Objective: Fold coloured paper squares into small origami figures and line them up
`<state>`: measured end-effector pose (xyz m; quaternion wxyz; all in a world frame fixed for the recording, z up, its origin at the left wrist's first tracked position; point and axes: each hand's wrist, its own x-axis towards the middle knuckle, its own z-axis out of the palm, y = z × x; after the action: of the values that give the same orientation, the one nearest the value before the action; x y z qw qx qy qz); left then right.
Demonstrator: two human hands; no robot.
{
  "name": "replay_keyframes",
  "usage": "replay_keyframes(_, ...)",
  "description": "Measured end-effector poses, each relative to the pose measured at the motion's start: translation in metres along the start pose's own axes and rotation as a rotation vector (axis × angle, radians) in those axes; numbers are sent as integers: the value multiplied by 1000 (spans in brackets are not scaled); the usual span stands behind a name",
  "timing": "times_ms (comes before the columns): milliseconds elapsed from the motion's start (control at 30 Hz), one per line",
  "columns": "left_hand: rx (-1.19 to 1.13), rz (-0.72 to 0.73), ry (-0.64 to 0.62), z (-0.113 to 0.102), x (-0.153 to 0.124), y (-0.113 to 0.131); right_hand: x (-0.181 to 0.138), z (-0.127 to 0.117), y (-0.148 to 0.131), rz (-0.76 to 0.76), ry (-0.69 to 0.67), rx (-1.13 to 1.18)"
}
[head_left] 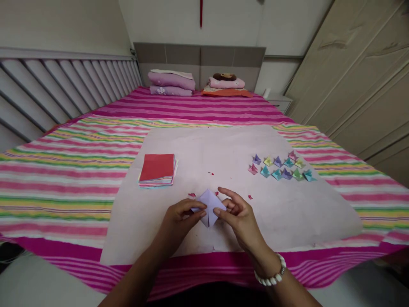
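Observation:
A folded lilac paper (209, 204) is held low over a large pale sheet (287, 213) spread on the bed. My left hand (179, 219) pinches its left edge with thumb and fingers. My right hand (238, 215), with a white bead bracelet at the wrist, pinches its right edge. A stack of coloured square papers (157, 169) with a red one on top lies to the left. Several small folded paper shapes (281, 167) in pastel colours sit in a cluster to the right.
The bed has a pink striped cover (64, 170). Folded bedding and pillows (172, 83) lie at the headboard. A wardrobe (358, 76) stands at the right, a slatted wall panel at the left. Tiny red paper scraps (211, 173) dot the sheet.

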<state>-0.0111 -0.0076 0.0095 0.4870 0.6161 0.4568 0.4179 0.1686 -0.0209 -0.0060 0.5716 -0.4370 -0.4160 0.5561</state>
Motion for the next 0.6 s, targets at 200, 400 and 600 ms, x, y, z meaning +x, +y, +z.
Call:
replay_keyframes(200,70,-19,42,-1,0,2,-3,-1,-5,-55,-37,-165)
replay_keyframes(400,148,66,39,-1,-1,6,-2,-4,-7,-149,-71,-265)
replay_keyframes(600,183,128,60,-1,0,2,-3,-5,-9,-322,-130,-443)
